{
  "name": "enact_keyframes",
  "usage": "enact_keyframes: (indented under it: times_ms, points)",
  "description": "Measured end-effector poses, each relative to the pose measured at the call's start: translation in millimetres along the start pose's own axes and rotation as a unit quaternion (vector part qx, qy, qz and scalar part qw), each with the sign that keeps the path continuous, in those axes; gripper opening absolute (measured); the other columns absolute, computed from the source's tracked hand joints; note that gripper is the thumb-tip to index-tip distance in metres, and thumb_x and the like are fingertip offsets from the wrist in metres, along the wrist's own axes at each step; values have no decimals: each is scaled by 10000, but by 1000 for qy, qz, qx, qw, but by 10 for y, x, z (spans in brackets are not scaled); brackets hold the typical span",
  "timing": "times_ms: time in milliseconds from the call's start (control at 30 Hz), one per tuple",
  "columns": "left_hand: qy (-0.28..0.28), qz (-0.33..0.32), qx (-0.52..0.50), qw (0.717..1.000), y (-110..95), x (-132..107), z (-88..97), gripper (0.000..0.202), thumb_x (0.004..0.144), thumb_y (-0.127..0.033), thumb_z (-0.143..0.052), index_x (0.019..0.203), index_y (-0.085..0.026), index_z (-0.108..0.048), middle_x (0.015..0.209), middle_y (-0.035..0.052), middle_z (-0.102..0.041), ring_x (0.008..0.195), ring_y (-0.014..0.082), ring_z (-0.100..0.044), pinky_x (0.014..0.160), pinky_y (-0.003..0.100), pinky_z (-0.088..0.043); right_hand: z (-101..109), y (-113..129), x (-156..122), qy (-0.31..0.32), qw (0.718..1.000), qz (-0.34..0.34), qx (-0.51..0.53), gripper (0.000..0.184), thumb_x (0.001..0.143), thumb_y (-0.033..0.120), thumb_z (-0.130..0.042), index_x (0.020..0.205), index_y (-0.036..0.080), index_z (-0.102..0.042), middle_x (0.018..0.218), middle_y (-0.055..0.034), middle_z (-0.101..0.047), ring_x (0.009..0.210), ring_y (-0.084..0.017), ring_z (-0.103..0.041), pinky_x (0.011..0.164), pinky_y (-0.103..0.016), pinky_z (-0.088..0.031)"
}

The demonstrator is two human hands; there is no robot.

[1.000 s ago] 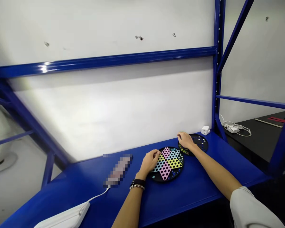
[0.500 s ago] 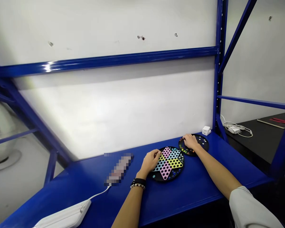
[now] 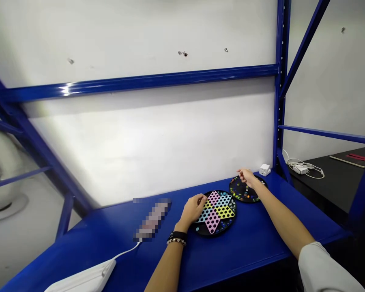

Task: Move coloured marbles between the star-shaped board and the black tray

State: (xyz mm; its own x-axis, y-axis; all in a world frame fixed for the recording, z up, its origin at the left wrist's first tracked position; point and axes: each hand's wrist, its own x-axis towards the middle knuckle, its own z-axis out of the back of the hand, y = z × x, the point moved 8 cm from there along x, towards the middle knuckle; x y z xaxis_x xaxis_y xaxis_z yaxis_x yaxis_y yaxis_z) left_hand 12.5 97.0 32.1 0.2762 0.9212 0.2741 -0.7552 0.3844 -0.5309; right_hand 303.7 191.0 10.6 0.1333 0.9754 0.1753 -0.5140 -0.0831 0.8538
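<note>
A round black Chinese checkers board (image 3: 213,222) with a pink, yellow and light-blue star full of holes lies on the blue table. Marbles sit in the trough around the star. Over the board's left edge rests my left hand (image 3: 192,210), fingers bent and pressed together; what they hold, if anything, is hidden. My right hand (image 3: 247,177) is just above the far side of a round black tray (image 3: 240,187), thumb and fingers pinched. Anything between them is too small to make out. Small colourful marbles lie scattered in that tray.
White charger blocks (image 3: 264,169) stand behind the tray, near the blue rack post (image 3: 279,101). Left of the board lies a blurred-out flat object (image 3: 153,219), with a white cable to a white device (image 3: 82,278) at the front. A white cable bundle (image 3: 304,167) lies on the black table.
My right hand has risen out of the tray toward its far side, uncovering more marbles, and its fingers are now pinched. My left hand has stayed at the board's edge.
</note>
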Motion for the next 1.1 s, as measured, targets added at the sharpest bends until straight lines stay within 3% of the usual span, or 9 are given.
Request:
enact_keyframes:
  times_ms: [133,200,333,533,767,967,1033,1100]
  points:
    - [-1,-2,3,1000,4,2,-6,347,912,-420,-395,830,-219,-667,829,26,-707,743,183,-617,661,261,-409,-232,-5,-136,35,997,7,-70,90,816,240,-528,855,178,-581,906,-67,-643,854,-189,-597,730,-277,-436]
    - [-1,-3,6,1000,2,2,-8,350,917,-416,-389,838,-221,-670,834,27,-708,747,184,-620,664,263,-408,-331,14,-195,50,987,15,-153,175,832,293,-568,959,175,-585,1065,-112,-635,986,-230,-589,812,-311,-425]
    - [-4,-7,11,1000,-27,-4,3,339,916,-403,-397,832,-225,-673,850,29,-715,774,188,-627,655,260,-399,-472,54,-248,95,932,43,-346,351,952,401,-433,1198,166,-513,1240,-173,-571,1116,-260,-570,872,-337,-411]
    - [-9,-14,20,1000,-80,-22,26,322,917,-372,-398,836,-228,-674,863,27,-718,784,182,-624,656,254,-386,-536,97,-245,117,911,84,-387,353,986,361,-358,1239,142,-471,1262,-191,-569,1089,-272,-594,847,-346,-419]
    - [-5,-8,29,1000,-60,-18,7,307,918,-365,-405,850,-233,-673,883,27,-719,804,185,-626,661,255,-394,-561,127,-284,144,909,92,-381,322,990,345,-350,1205,154,-494,1235,-182,-598,1080,-276,-601,844,-348,-411]
    - [-8,-5,27,1000,-61,-19,17,301,912,-360,-415,837,-221,-672,861,30,-717,784,181,-628,671,259,-408,-573,157,-324,141,923,97,-343,239,958,277,-415,1145,163,-512,1172,-169,-622,1052,-261,-604,840,-335,-402]
    - [-7,-8,25,1000,-67,-22,19,305,914,-359,-414,838,-215,-671,856,37,-718,779,186,-628,666,264,-408,-480,187,-287,112,964,78,-228,157,937,285,-442,1009,177,-531,1033,-129,-643,959,-232,-608,785,-312,-411]
    - [-4,-10,25,1000,-68,-23,16,305,916,-361,-412,840,-215,-669,851,36,-718,766,184,-627,660,264,-406,-311,200,-229,61,996,40,-48,137,921,314,-436,882,197,-497,870,-71,-613,829,-191,-584,694,-282,-415]
